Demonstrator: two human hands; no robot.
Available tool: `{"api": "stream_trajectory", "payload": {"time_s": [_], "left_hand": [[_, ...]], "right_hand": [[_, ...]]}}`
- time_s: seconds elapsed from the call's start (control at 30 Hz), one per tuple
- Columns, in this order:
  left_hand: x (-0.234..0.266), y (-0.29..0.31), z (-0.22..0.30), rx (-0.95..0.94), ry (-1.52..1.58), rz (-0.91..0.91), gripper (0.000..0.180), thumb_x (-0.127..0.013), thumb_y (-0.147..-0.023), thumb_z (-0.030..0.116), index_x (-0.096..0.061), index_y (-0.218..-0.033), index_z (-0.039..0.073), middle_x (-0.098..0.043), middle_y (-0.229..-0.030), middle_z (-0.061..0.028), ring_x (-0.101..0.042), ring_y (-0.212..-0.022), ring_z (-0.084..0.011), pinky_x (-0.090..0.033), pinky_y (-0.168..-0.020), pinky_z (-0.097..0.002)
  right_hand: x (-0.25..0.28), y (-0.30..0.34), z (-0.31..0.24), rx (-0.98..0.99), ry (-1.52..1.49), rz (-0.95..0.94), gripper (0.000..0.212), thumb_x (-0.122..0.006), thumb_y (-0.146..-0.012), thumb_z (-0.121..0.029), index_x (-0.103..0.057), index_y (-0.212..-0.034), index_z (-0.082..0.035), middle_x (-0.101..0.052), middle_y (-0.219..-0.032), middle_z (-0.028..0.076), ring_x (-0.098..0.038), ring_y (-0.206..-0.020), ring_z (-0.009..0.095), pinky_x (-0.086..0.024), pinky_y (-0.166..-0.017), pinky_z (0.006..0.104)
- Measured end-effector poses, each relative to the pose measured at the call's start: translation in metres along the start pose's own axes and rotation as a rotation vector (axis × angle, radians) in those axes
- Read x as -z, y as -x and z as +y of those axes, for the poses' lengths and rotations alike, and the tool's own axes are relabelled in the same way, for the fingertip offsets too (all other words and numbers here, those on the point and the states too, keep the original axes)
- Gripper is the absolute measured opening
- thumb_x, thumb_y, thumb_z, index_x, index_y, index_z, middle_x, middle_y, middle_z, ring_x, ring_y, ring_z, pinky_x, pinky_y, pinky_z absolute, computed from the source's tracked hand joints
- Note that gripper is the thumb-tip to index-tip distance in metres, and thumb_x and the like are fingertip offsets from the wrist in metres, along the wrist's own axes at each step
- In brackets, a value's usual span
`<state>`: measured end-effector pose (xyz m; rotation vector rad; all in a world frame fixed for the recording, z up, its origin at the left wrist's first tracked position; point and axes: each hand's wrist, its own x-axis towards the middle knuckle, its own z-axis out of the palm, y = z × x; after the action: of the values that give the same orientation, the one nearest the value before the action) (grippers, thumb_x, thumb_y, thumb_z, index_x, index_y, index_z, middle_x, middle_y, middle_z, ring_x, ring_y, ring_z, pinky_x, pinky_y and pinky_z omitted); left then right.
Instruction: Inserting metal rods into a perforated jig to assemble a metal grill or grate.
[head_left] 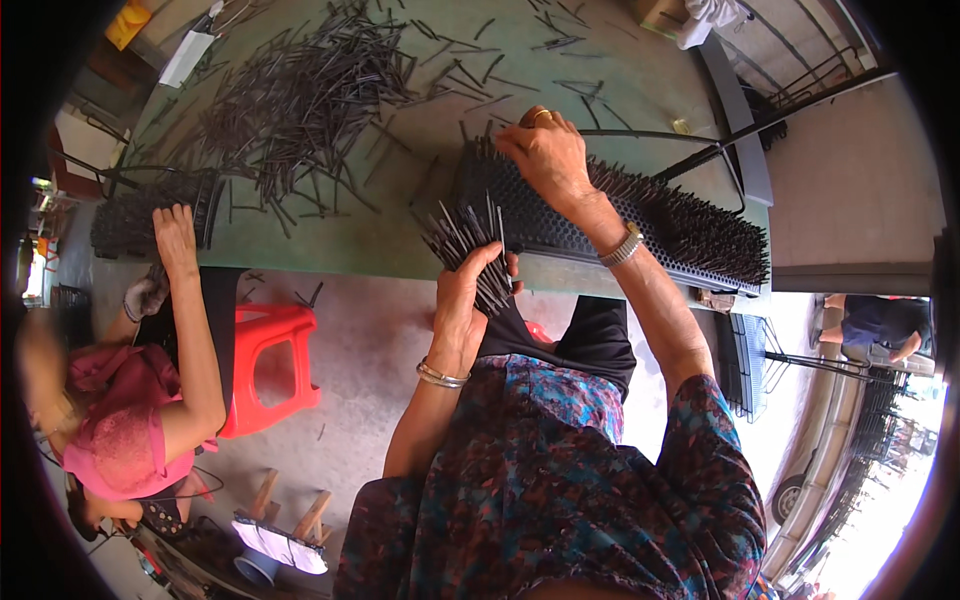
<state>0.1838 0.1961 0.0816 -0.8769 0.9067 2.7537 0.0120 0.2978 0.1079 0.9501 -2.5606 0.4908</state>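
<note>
My left hand (468,290) is closed around a bundle of thin dark sticks (470,238), their tips fanning up above the fingers near the table's front edge. My right hand (548,152) is over the left part of a long black perforated rack (540,225), with the fingers bent together and pointing down at its holes. Whatever the fingertips pinch is hidden behind the hand. Dense rows of upright dark sticks (690,215) fill the right part of the rack, and a few more stand along its far left edge. Open holes show in the part nearest my hands.
A large loose heap of dark sticks (310,90) lies on the green table (330,235), others scattered to its right. At left, a person in pink (130,430) works at another stick-filled rack (150,215). A red stool (272,370) stands below. Black metal bars (720,150) cross at right.
</note>
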Motion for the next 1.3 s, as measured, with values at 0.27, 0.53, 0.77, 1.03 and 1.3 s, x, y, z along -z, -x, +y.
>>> {"api": "stream_trajectory", "payload": {"time_s": [0.27, 0.53, 0.77, 1.03, 1.3], "left_hand": [[-0.001, 0.003, 0.003, -0.038, 0.009, -0.01, 0.015, -0.068, -0.083, 0.015, -0.065, -0.092, 0.003, -0.067, -0.077, -0.0091, -0.065, -0.066, -0.0177, -0.057, -0.059, -0.034], [-0.011, 0.006, 0.003, -0.047, -0.068, -0.032, 0.018, -0.069, -0.083, 0.015, -0.067, -0.094, 0.001, -0.068, -0.078, -0.0098, -0.066, -0.065, -0.019, -0.056, -0.056, -0.0334], [-0.008, 0.006, 0.005, 0.019, -0.103, -0.081, 0.021, -0.069, -0.083, 0.017, -0.066, -0.097, 0.001, -0.068, -0.078, -0.011, -0.066, -0.066, -0.0203, -0.057, -0.056, -0.0343], [-0.006, 0.005, 0.005, 0.066, -0.054, -0.089, 0.025, -0.067, -0.084, 0.018, -0.066, -0.101, -0.001, -0.069, -0.085, -0.0143, -0.069, -0.071, -0.0229, -0.058, -0.058, -0.0356], [0.005, -0.006, 0.0, 0.006, 0.025, 0.042, 0.013, -0.067, -0.085, 0.016, -0.062, -0.089, 0.005, -0.069, -0.085, -0.0114, -0.067, -0.075, -0.0209, -0.059, -0.069, -0.0405]], "right_hand": [[0.058, 0.023, -0.021, -0.27, -0.699, -0.362, 0.043, -0.067, -0.086, -0.04, -0.068, -0.101, 0.0, -0.066, -0.08, 0.012, -0.062, -0.072, 0.019, -0.049, -0.064, 0.0324], [0.055, 0.048, -0.018, -0.531, -1.172, -0.567, 0.016, -0.064, -0.09, -0.014, -0.064, -0.096, 0.001, -0.062, -0.072, 0.001, -0.059, -0.07, 0.008, -0.048, -0.062, 0.0234], [0.055, 0.049, -0.012, -0.542, -1.287, -0.603, 0.016, -0.063, -0.091, -0.011, -0.062, -0.1, 0.002, -0.063, -0.078, 0.003, -0.064, -0.071, 0.01, -0.052, -0.066, 0.0235], [0.063, 0.044, -0.006, -0.506, -1.308, -0.649, 0.011, -0.062, -0.09, -0.006, -0.058, -0.096, 0.003, -0.062, -0.083, 0.005, -0.066, -0.074, 0.014, -0.054, -0.07, 0.0261], [0.07, 0.031, -0.008, -0.45, -1.02, -0.016, 0.007, -0.06, -0.09, -0.003, -0.056, -0.093, 0.003, -0.066, -0.082, 0.009, -0.069, -0.076, 0.015, -0.053, -0.065, 0.0258]]}}
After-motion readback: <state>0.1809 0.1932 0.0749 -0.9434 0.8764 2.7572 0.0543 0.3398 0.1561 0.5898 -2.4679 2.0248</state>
